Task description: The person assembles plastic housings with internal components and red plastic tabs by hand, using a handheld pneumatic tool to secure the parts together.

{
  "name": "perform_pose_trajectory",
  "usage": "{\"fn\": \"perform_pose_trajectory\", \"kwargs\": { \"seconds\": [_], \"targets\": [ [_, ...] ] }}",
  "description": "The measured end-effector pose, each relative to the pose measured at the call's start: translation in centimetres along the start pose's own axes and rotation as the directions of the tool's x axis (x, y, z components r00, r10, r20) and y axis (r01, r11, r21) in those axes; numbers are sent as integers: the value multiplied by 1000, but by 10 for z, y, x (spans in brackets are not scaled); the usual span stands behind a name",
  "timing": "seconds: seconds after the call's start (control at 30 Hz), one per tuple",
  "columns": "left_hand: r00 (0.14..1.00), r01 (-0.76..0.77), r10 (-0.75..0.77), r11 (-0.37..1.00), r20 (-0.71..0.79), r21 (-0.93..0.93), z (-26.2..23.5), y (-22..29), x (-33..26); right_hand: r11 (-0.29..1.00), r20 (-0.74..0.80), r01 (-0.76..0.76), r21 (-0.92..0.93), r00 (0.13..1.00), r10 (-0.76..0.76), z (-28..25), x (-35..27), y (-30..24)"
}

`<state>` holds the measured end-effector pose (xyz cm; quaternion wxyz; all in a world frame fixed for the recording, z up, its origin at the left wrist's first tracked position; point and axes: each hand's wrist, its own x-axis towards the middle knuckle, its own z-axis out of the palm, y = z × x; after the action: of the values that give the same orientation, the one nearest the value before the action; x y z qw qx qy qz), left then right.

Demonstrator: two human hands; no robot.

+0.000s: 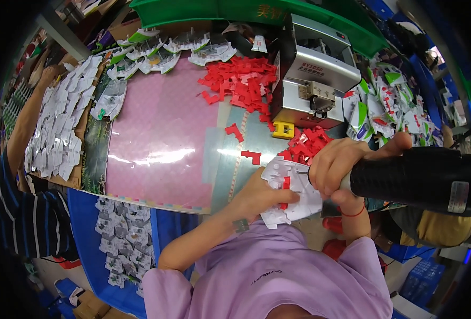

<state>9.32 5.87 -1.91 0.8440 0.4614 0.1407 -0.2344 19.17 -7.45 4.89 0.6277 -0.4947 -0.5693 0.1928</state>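
My left hand [256,198] holds a clear plastic blister tray [294,204] with a small red plastic piece [286,183] seated in it, close to my chest. My right hand [337,162] is wrapped around the neck of a black power tool [421,178], whose thin metal tip touches the tray near the red piece. A heap of red plastic pieces [309,142] lies just beyond my hands. The tool's body runs off to the right.
A grey metal machine [312,74] stands at the back with a bigger red pile [240,80] to its left. A pink sheet [161,127] covers the table. Stacks of blister trays [60,122] lie left; a person's arm [25,117] in a striped sleeve reaches there. Printed cards [389,101] lie right.
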Motion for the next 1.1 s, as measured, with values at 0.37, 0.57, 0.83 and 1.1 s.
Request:
{"fn": "perform_pose_trajectory", "kwargs": {
  "seconds": [0.37,0.57,0.83,1.1],
  "targets": [
    [995,20,-24,999,93,43,-1,6,2,997,343,55,-51,939,-34,-14,17,-12],
    [992,-121,119,986,32,111,-2,-2,9,998,-63,43,55,997,-39,0,11,-5],
    [982,-181,188,971,-30,153,-4,-1,23,988,-477,104,-110,867,-145,-16,-8,21],
    [965,-147,153,988,-215,44,-10,-8,24,932,-586,-72,-356,794,-162,-38,2,44]
  ]
}}
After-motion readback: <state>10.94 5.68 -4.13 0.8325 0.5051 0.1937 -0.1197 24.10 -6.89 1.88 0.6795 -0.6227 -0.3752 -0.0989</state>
